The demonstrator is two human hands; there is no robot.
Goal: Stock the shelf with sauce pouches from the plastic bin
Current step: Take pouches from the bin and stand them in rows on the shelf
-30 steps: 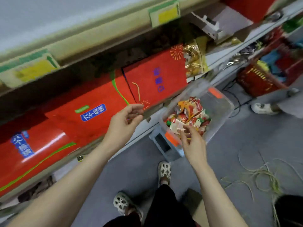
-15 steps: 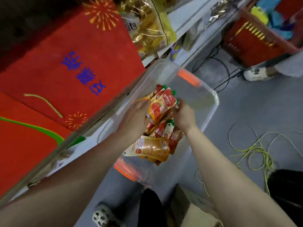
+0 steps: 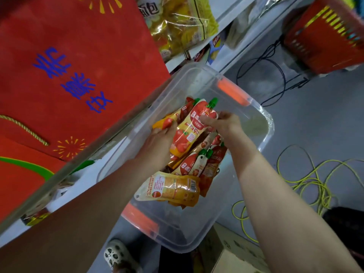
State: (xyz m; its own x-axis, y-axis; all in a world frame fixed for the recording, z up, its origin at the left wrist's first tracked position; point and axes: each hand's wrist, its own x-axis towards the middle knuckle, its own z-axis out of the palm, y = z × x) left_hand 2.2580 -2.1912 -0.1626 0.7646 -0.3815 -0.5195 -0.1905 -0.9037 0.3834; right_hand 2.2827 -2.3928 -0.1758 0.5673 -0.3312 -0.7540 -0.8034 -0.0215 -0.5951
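both arms in plastic bin (image 3: 189,229) | left hand (image 3: 159,140) grips sauce pouch (image 3: 187,134); right hand (image 3: 226,123) pinches its top

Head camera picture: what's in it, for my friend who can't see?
The left hand and right hand hold a red sauce pouch inside a clear plastic bin of more pouches. Red bags fill the shelf.

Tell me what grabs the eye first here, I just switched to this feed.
Both hands meet at centre inside the clear plastic bin: the left hand and right hand grip a red-and-yellow sauce pouch with a green cap. A big red gift bag with blue lettering fills the upper left.
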